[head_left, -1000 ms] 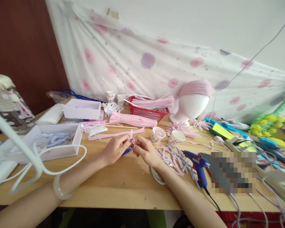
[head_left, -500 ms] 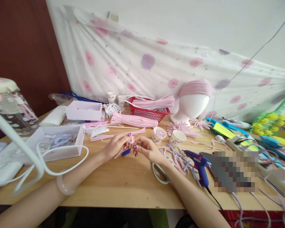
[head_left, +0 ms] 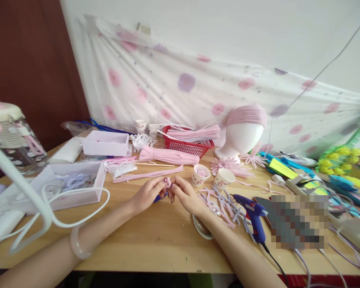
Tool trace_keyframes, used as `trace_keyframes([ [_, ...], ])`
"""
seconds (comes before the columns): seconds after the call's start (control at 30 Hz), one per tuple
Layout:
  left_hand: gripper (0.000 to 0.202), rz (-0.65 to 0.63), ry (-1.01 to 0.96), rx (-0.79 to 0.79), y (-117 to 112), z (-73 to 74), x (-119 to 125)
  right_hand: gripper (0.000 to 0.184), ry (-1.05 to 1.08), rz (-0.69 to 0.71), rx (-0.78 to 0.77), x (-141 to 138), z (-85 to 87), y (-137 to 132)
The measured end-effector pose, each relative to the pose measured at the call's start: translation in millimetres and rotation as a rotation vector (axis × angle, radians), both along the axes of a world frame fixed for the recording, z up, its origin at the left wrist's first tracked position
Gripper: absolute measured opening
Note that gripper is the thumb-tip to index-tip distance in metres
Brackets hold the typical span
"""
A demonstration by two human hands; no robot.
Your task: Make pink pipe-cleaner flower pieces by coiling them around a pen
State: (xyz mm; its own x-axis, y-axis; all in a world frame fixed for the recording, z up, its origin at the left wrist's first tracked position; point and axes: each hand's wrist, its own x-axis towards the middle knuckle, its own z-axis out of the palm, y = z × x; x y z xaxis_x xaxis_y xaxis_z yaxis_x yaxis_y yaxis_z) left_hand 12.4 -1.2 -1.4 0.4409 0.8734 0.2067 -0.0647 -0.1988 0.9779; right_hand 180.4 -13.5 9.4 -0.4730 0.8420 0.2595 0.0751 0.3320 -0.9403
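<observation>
Left hand [head_left: 147, 195] and right hand [head_left: 186, 195] meet over the desk [head_left: 138, 240] around a small pink piece [head_left: 168, 183].
Fingers [head_left: 158, 185] of both pinch it, its exact shape hidden; a paper cup [head_left: 197, 181] with pink bits [head_left: 201, 172] stands nearby, a blue glue gun [head_left: 256, 220] farther right.

A wooden tabletop [head_left: 138, 244] is bearing a red basket [head_left: 195, 149]. Just in front of the basket, a bundle of pink strips [head_left: 168, 155] is lying. To the basket's left, two white boxes [head_left: 105, 148] are resting; to its right, a white head form [head_left: 243, 140] is standing. Before its right end, two paper cups [head_left: 223, 182] are standing, while cut strips [head_left: 219, 204] and a blue glue gun [head_left: 253, 216] are lying nearer the front.
</observation>
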Motion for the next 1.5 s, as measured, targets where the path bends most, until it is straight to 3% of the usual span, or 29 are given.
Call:
trace_keyframes([
  [0.13, 0.035, -0.013, -0.042, -0.058, 0.7, 1.1, -0.3, 0.032, -0.092, 0.064, 0.027, 2.4, 4.3, -1.3],
  [0.27, 0.039, -0.083, -0.116, -0.204, 2.4, 4.4, 0.8, 0.036, -0.050, 0.111, 0.002, 3.3, 8.5, -2.5],
  [0.37, 0.044, -0.069, -0.185, -0.272, 2.6, 7.2, 1.8, 0.034, -0.026, 0.017, 0.031, 1.0, 7.7, -3.5],
  [0.5, 0.039, -0.036, -0.204, -0.289, 0.6, 10.3, 3.2, 0.026, -0.151, -0.210, 0.246, -1.3, 2.4, -4.1],
  [0.67, 0.031, -0.004, -0.140, -0.301, -2.9, 13.5, 3.2, 0.015, -0.543, -0.367, 0.618, 0.6, -5.1, -3.4],
  [0.93, 0.036, -0.023, -0.068, -0.325, -0.8, 7.7, 1.9, 0.018, -0.774, -0.399, 0.790, 3.6, -6.0, -2.8],
  [1.03, 0.037, -0.058, -0.066, -0.310, 1.4, 4.1, 0.5, 0.016, -0.666, -0.374, 0.677, 0.3, -5.3, -4.7],
  [1.27, 0.034, -0.164, 0.044, -0.140, 12.0, 11.6, -12.8, 0.019, -0.141, -0.194, 0.006, -6.5, 3.5, -6.5],
  [1.5, 0.028, -0.259, 0.186, -0.006, 14.2, 26.3, -22.2, 0.015, 0.025, -0.063, -0.232, -1.6, 8.3, -0.2],
])
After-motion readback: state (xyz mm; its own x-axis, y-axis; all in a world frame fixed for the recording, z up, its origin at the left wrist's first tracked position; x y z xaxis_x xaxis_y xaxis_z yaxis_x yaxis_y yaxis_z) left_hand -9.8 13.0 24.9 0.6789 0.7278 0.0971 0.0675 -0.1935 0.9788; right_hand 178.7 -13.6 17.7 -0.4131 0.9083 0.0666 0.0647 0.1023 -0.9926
